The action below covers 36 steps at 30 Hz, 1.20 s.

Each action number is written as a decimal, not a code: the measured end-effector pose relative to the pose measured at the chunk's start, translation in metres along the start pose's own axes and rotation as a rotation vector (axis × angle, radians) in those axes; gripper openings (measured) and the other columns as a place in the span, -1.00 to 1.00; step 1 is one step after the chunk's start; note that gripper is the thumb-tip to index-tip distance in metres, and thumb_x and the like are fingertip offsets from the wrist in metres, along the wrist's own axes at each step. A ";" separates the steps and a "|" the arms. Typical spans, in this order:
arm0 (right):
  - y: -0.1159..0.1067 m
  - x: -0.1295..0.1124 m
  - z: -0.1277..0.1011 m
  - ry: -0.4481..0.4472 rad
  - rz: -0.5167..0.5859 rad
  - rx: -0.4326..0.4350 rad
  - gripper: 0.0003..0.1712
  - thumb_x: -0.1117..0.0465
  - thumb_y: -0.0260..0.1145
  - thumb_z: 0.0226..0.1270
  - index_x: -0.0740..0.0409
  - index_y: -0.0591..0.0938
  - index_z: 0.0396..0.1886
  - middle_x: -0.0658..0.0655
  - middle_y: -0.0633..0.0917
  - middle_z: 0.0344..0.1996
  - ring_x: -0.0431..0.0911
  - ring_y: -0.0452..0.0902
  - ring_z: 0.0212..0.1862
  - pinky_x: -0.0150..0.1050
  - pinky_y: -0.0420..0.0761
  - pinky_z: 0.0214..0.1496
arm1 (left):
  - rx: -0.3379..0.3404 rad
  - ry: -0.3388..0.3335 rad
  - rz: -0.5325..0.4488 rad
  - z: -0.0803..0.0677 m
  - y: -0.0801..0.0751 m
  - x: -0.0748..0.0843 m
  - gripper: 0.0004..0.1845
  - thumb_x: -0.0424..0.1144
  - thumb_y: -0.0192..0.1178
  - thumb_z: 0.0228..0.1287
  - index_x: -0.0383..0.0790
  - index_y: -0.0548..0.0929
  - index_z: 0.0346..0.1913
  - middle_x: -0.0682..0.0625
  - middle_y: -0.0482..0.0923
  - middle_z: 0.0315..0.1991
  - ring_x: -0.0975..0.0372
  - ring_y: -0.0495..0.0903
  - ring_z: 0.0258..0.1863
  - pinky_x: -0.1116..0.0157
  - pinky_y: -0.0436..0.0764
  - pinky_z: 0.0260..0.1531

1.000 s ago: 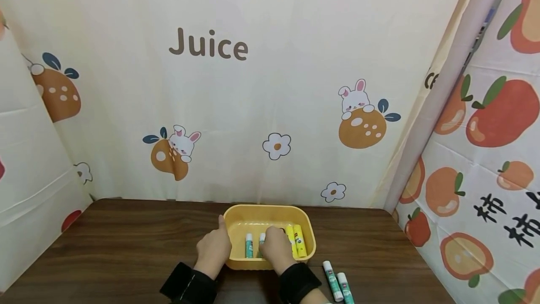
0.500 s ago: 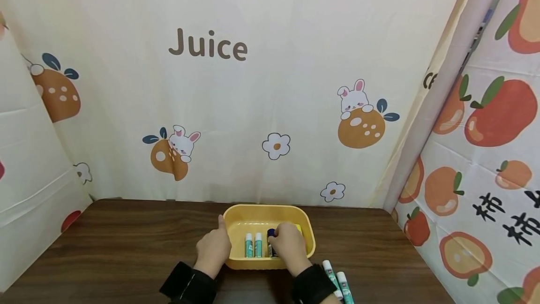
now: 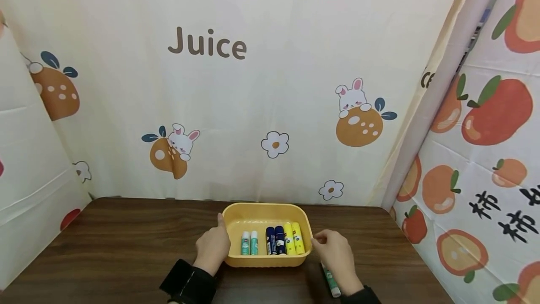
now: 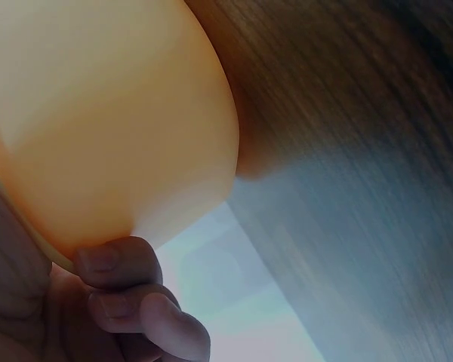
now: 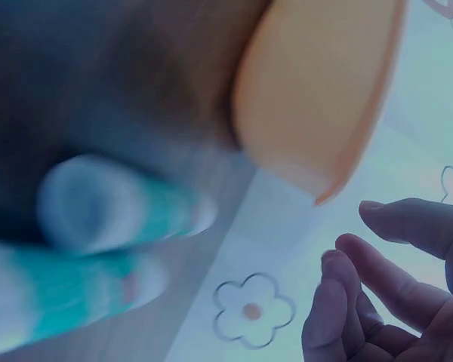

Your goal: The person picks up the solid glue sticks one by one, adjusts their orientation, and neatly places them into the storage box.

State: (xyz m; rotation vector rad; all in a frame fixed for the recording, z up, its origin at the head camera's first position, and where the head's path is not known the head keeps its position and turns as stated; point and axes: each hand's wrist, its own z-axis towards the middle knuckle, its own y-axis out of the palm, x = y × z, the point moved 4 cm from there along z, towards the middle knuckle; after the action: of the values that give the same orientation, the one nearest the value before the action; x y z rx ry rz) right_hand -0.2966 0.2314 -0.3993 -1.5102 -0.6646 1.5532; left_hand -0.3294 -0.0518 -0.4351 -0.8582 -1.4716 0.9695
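My left hand (image 3: 212,250) grips the left rim of a yellow plastic basket (image 3: 261,262), its fingers curled beneath the wall in the left wrist view. Inside, on the left, lie two green glue sticks with white ends (image 3: 254,244). Toward the right lie two dark blue glue sticks (image 3: 280,240) and two yellow ones (image 3: 298,239), side by side. My right hand (image 3: 336,258) hovers just right of the basket, holding nothing, thumb and forefinger apart. Below it, two more green glue sticks (image 5: 98,207) show in the right wrist view; the head view partly hides them.
The brown wooden table (image 3: 147,238) extends to both sides of the basket. A printed curtain (image 3: 211,107) stands behind its far edge, and a fruit-patterned cloth (image 3: 464,177) hangs along the right side.
My right hand has let go of a dark blue glue stick in the basket, which now lies beside the other. It has moved right, out over the table. The left hand keeps its place.
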 end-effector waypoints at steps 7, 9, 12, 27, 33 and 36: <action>-0.009 0.047 -0.018 0.123 -0.014 -0.108 -0.74 0.10 0.34 0.13 0.19 0.70 -0.28 0.04 0.69 -0.42 -0.17 0.54 -0.50 -0.20 0.48 -0.48 | 0.020 0.032 0.008 -0.003 -0.001 0.001 -0.41 -0.38 -0.09 0.34 -0.46 0.09 0.40 -0.07 0.38 -0.71 0.17 0.38 -0.68 0.24 0.37 -0.66; -0.008 0.057 -0.021 0.143 -0.018 -0.150 -0.71 0.09 0.34 0.13 0.22 0.69 -0.27 0.07 0.70 -0.40 -0.13 0.55 -0.48 -0.16 0.51 -0.45 | 0.019 0.027 0.013 -0.003 0.000 0.000 -0.41 -0.38 -0.10 0.35 -0.46 0.09 0.40 -0.08 0.40 -0.69 0.16 0.39 -0.66 0.23 0.39 -0.65; -0.004 0.072 -0.025 0.157 -0.052 -0.203 -0.70 0.08 0.36 0.10 0.23 0.68 -0.30 0.12 0.70 -0.37 -0.03 0.60 -0.38 -0.07 0.54 -0.37 | 0.008 0.016 0.019 -0.002 0.001 -0.001 -0.41 -0.38 -0.10 0.35 -0.45 0.08 0.40 -0.10 0.43 -0.65 0.15 0.41 -0.64 0.20 0.41 -0.62; 0.003 0.094 -0.032 0.162 -0.055 -0.265 -0.75 0.12 0.37 0.09 0.26 0.69 -0.48 0.14 0.69 -0.47 -0.03 0.56 -0.38 -0.04 0.53 -0.33 | 0.010 0.026 0.007 -0.001 0.003 -0.001 -0.40 -0.39 -0.09 0.33 -0.46 0.08 0.40 -0.08 0.39 -0.67 0.15 0.40 -0.65 0.21 0.40 -0.62; 0.000 0.095 -0.032 0.171 -0.039 -0.251 -0.73 0.11 0.36 0.09 0.27 0.71 -0.47 0.17 0.70 -0.45 0.01 0.58 -0.35 -0.01 0.54 -0.30 | 0.023 0.039 -0.003 -0.003 0.001 0.001 -0.41 -0.40 -0.10 0.33 -0.48 0.09 0.39 -0.08 0.38 -0.68 0.16 0.39 -0.65 0.21 0.39 -0.63; -0.008 0.084 -0.030 0.160 -0.007 -0.222 -0.74 0.12 0.36 0.09 0.27 0.71 -0.45 0.14 0.70 -0.44 -0.02 0.57 -0.35 -0.04 0.54 -0.32 | 0.013 0.031 -0.002 -0.002 0.001 0.000 -0.41 -0.40 -0.10 0.33 -0.47 0.08 0.39 -0.08 0.38 -0.68 0.15 0.39 -0.65 0.21 0.39 -0.62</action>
State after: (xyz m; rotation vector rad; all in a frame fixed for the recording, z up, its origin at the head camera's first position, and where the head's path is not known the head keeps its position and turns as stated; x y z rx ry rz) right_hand -0.2581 0.3011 -0.4408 -1.7743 -0.7674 1.3707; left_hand -0.3272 -0.0509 -0.4360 -0.8580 -1.4377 0.9593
